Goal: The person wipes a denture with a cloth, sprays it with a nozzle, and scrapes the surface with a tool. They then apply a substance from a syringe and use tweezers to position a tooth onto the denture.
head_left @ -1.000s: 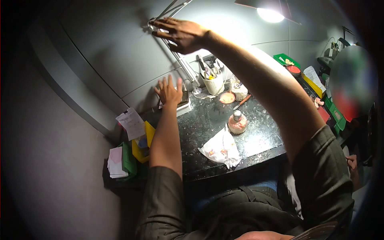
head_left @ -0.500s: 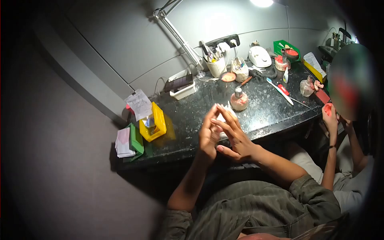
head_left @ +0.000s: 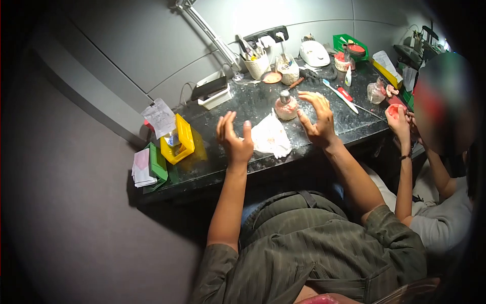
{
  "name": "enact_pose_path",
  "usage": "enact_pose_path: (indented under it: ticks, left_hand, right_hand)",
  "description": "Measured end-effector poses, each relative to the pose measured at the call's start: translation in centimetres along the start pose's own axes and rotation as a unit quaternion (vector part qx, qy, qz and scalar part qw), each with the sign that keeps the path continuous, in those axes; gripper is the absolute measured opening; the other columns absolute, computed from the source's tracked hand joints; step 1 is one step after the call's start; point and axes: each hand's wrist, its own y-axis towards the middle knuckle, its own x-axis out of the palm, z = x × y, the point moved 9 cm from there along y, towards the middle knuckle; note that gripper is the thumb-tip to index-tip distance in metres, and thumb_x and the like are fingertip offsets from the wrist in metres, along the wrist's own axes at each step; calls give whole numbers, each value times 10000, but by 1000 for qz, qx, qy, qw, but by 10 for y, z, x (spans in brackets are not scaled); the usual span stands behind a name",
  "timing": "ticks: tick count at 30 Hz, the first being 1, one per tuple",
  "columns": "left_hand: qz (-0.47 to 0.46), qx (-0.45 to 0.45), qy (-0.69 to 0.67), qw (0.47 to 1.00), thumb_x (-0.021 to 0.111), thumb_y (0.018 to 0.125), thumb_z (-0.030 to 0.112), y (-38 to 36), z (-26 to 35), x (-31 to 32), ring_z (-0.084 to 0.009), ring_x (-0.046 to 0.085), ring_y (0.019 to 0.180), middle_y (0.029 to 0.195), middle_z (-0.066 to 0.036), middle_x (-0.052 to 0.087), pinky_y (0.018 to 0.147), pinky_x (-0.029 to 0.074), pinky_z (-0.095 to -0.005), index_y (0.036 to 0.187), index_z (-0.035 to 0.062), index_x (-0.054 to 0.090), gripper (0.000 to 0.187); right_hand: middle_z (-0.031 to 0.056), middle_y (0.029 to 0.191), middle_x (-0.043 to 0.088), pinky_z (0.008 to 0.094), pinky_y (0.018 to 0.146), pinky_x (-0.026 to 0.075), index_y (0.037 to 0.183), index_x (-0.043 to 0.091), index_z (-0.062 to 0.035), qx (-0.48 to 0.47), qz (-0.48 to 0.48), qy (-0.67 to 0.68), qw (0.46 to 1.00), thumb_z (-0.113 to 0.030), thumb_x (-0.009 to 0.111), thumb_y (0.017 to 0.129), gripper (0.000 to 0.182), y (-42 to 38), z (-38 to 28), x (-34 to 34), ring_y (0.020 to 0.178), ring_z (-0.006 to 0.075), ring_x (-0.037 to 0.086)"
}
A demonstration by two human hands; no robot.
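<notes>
My left hand (head_left: 236, 139) is raised above the bench's front part, fingers apart and holding nothing. Across from it, my right hand (head_left: 319, 121) is also empty, its fingers spread and bent. Between them a crumpled white cloth or tissue (head_left: 271, 135), with faint stains, lies on the black bench (head_left: 212, 157). Just behind the cloth stands a small round glass burner-like bottle (head_left: 286, 107) with a metal cap and pinkish smears; my right hand is nearest to it.
At left sit a yellow bin (head_left: 185, 139) and a green bin (head_left: 158, 164) with papers. Behind are a white tray (head_left: 215, 99) with a dark device and a tool cup (head_left: 257, 66). A toothbrush (head_left: 340, 96) lies at right. A co-worker's hand (head_left: 399, 121) holds a pink piece.
My hands were close together with fingertips nearly touching; now they have parted to left and right, uncovering the white cloth. The view has shifted slightly.
</notes>
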Motion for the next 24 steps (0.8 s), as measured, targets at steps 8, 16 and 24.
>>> enact_pose_path:
  ticks: [8, 16, 24]
  left_hand:
    - [-47, -28, 59, 997, 699, 847, 122, -10, -7, 1, -413, 541, 1205, 1220, -236, 623, 1057, 406, -482, 1220, -12, 601, 409]
    - [-83, -37, 46, 995, 699, 854, 131, -11, -5, 7, -390, 554, 1189, 1210, -214, 640, 1056, 405, -474, 1209, -11, 608, 393]
    - [-96, -63, 44, 992, 693, 864, 128, -12, -9, 9, -384, 560, 1189, 1194, -205, 651, 1046, 415, -466, 1192, -16, 613, 367]
  right_hand:
    - [79, 908, 696, 401, 922, 410, 921, 683, -69, 7, 19, 11, 1000, -111, 739, 864, 89, -5, 13, 4, 912, 269, 643]
    - [37, 830, 689, 383, 875, 417, 825, 664, -94, -9, -13, 9, 1000, -153, 785, 844, 136, -11, 8, 3, 849, 232, 643]
    - [27, 824, 689, 375, 865, 412, 844, 685, -105, -5, -37, 10, 999, -196, 780, 856, 132, -14, 12, 9, 832, 230, 640]
